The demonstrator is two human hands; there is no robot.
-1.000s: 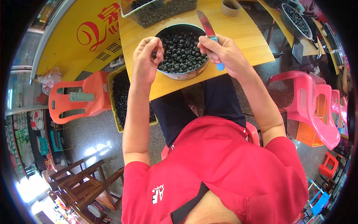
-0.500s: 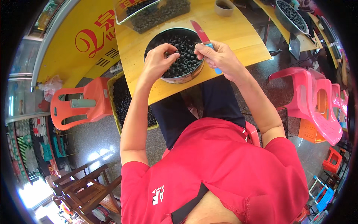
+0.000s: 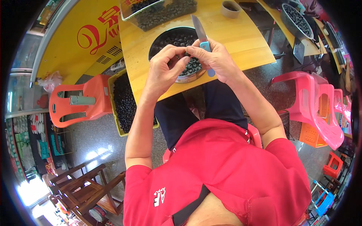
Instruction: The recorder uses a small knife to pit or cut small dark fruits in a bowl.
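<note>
Overhead, both hands meet above the metal bowl [image 3: 177, 41] of dark fruits at the tabletop's [image 3: 245, 41] near edge: the right hand [image 3: 218, 60] grips a blue-handled knife [image 3: 201, 35] (blade up), the left hand [image 3: 164, 66] pinches something too small to tell; a yellow sign [image 3: 81, 37] with red lettering stands left.

Both hands meet just above the near rim of the round metal bowl [image 3: 177, 56], so the way straight down is blocked by the bowl and its heap of dark round fruit. The knife [image 3: 201, 35] in the right hand [image 3: 217, 60] points away over the bowl, its blade barring that side. Beyond the bowl a clear tray [image 3: 158, 13] of the same fruit closes off the far edge of the desk [image 3: 245, 37]. Bare desk lies open to the right of the bowl, up to a small round cup [image 3: 230, 8]. Left of the left hand [image 3: 164, 69] a narrow strip of desk stays free; below it a yellow crate [image 3: 126, 101] fills the floor gap.
</note>
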